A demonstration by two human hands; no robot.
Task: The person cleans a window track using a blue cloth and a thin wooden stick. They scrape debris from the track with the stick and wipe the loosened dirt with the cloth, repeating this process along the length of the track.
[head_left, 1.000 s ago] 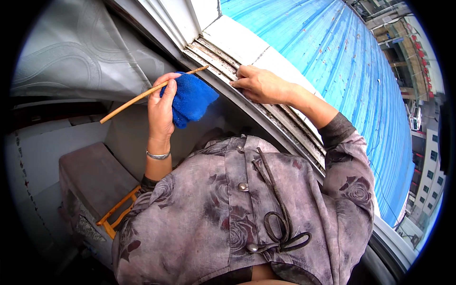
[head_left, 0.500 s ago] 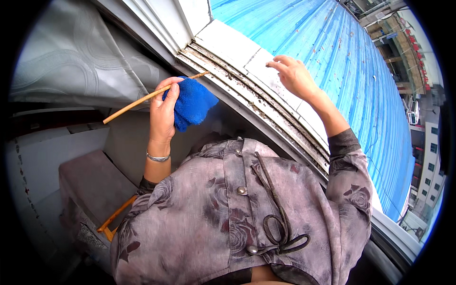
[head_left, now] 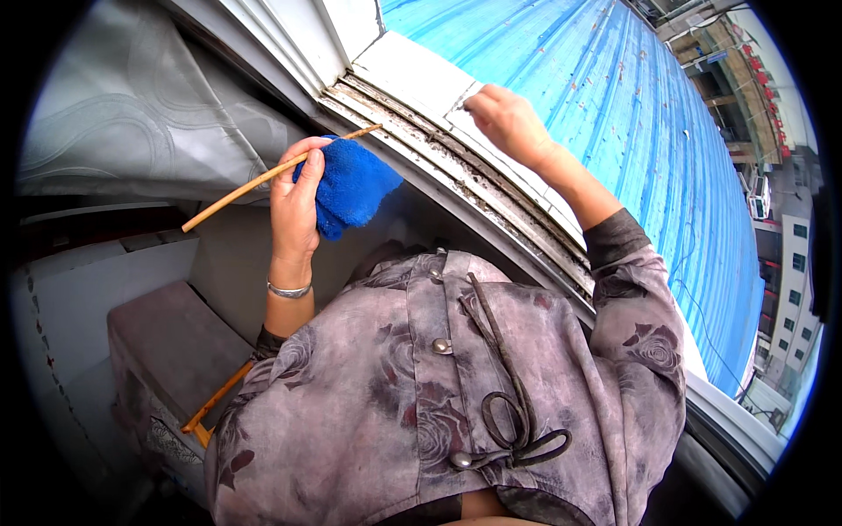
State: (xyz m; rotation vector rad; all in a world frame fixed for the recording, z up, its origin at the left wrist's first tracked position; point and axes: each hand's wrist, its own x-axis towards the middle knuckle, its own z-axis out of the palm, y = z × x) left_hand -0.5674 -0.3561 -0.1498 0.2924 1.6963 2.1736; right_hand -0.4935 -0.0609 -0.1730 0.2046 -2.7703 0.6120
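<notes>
My left hand (head_left: 296, 197) is closed around a thin wooden stick (head_left: 232, 203) and a blue cloth (head_left: 353, 186). The stick slants up to the right, its darkened tip close to the inner edge of the window track (head_left: 456, 162). Dark dirt lies along the track's grooves. From the same hand the cloth hangs bunched on the right side. My right hand (head_left: 509, 127) is above the white outer ledge (head_left: 412, 74), beyond the track, with its fingers curled together. Whatever its fingertips pinch, if anything, is hidden.
Outside the window spreads a blue corrugated roof (head_left: 596, 105), with buildings past it. The white window frame (head_left: 285, 39) rises at the upper left, beside a grey patterned curtain (head_left: 114, 114). A grey-covered piece of furniture (head_left: 175, 342) stands at the lower left.
My right hand has shifted left and slightly up, and its fingers have gone from partly spread to curled together. The left hand, stick and cloth have moved only slightly left.
</notes>
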